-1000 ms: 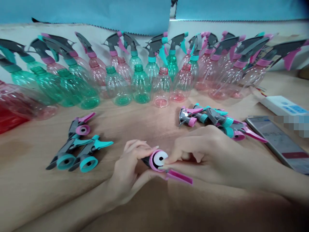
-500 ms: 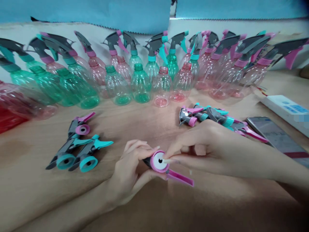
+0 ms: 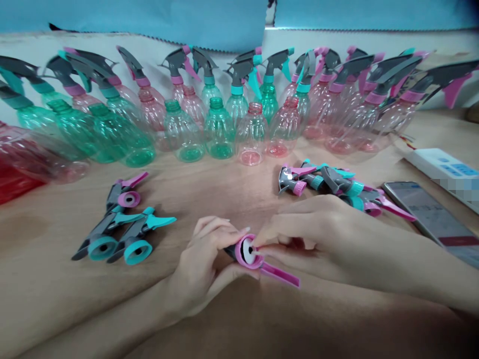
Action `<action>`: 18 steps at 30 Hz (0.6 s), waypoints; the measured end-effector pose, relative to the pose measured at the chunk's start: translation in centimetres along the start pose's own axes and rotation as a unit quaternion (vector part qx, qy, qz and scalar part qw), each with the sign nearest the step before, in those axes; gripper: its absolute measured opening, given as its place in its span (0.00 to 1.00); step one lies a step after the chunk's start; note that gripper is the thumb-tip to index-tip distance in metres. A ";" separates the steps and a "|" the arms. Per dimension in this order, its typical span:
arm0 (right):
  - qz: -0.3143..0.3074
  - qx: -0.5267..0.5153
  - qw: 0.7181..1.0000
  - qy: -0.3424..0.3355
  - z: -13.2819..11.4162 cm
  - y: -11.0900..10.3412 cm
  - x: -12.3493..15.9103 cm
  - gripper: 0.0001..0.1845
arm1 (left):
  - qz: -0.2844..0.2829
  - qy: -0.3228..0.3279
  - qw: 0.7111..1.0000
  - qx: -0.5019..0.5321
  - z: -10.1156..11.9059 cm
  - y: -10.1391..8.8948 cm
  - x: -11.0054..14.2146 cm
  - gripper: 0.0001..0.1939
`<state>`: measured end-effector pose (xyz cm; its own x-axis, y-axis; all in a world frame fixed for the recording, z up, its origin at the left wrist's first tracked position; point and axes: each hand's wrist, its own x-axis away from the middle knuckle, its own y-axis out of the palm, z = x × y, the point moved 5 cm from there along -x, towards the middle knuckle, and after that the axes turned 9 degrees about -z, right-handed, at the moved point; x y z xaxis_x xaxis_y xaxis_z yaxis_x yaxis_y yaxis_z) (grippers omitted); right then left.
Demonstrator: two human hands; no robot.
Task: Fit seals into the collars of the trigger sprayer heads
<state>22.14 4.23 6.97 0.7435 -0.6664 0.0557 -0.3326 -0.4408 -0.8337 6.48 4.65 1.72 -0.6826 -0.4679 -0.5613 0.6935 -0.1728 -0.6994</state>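
My left hand (image 3: 202, 259) is wrapped round a grey trigger spray head with a pink collar and pink trigger (image 3: 282, 275). The collar's opening faces me. Inside it sits a white washer (image 3: 246, 244) with a dark hole, tilted so that a dark gap shows along its left side. Thumb and finger of my right hand (image 3: 318, 234) pinch the washer at its right edge. Beyond my left hand lie a spray head with a pink collar (image 3: 128, 199) and two with turquoise collars (image 3: 138, 253). Behind my right hand is a pile of spray heads (image 3: 331, 178).
Clear and green-tinted bottles (image 3: 219, 132) and pink-tinted bottles (image 3: 251, 137) stand in rows along the back, many with spray heads fitted. At the right lie a phone (image 3: 422, 204) and a white box (image 3: 443, 167). Something red (image 3: 18, 182) is at the far left.
The washer, flat in the collar before, is now tilted, with a gap at its left. My right hand has dropped slightly, uncovering more of the pile. My left hand stays nearly still.
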 end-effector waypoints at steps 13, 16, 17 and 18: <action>0.020 0.005 1.000 -0.010 -0.5 0.4 0.1 0.08 | 0.013 0.003 1.000 -0.024 0.0 0.0 0.0 0.16; 0.033 0.014 0.999 -0.024 -0.7 0.5 0.1 0.07 | 0.005 0.005 1.000 -0.020 0.0 0.1 0.1 0.15; 0.034 0.021 0.999 -0.022 -0.7 0.6 0.1 0.06 | 0.001 0.005 1.000 -0.021 0.0 0.1 0.1 0.15; 0.034 0.027 0.999 -0.018 -0.7 0.6 0.1 0.05 | -0.002 0.005 1.000 -0.024 0.0 0.1 0.1 0.15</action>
<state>21.61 3.52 6.84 0.7411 -0.6711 -0.0210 -0.3522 -0.3620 -0.8631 6.50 4.54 1.60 -0.6882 -0.4582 -0.5626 0.6788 -0.1326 -0.7223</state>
